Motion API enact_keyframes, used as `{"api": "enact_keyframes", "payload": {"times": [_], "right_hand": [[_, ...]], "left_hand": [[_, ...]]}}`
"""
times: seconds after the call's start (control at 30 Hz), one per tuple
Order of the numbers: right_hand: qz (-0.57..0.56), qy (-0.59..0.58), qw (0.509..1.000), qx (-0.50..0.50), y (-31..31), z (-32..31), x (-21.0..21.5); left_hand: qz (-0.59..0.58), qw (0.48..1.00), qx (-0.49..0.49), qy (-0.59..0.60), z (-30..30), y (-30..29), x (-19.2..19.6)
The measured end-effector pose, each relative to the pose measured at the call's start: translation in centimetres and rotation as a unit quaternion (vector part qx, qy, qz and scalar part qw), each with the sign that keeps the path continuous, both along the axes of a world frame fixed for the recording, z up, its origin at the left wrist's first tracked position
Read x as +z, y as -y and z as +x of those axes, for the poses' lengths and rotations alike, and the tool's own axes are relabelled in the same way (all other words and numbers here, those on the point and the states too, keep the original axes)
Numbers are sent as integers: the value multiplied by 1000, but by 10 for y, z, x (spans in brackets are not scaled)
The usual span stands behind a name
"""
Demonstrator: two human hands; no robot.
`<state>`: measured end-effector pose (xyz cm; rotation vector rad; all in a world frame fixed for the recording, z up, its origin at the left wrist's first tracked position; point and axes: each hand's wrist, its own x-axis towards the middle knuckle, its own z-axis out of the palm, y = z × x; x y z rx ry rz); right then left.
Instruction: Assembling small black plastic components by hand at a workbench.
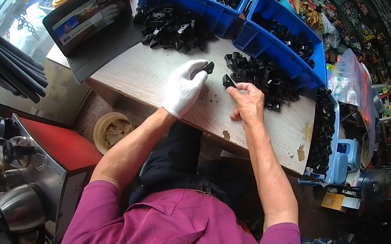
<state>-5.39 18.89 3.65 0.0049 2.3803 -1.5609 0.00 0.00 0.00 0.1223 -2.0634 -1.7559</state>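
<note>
My left hand (pixel 184 85), in a white knit glove, pinches a small black plastic part (pixel 208 67) between thumb and fingers above the table. Bare, my right hand (pixel 248 103) grips a second black plastic part (pixel 228 81) by thumb and forefinger. The two parts are close together but apart. Beyond my left hand lies a heap of black plastic parts (pixel 172 29). Another heap of the same parts (pixel 263 79) spreads just beyond my right hand. What exact kind these parts are, I cannot make out.
Two blue bins (pixel 188 3) (pixel 283 39) of black parts line the table's (pixel 136 74) far side. A tablet (pixel 89 18) in a dark case stands at the left. More black parts fill a tray (pixel 328 138) off the right edge. A bucket (pixel 111 131) sits below left, near a steel kettle (pixel 23 207).
</note>
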Motion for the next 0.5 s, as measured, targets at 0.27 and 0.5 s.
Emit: {"api": "enact_keyframes", "payload": {"times": [0.27,0.5], "right_hand": [[-306,-4,952,10,7,19,-18],[-273,-51,961,-7,8,23,-22]], "left_hand": [[85,979,-84,-165,-12,-19,-18],[367,925,-92,31,-1,-45,17]]}}
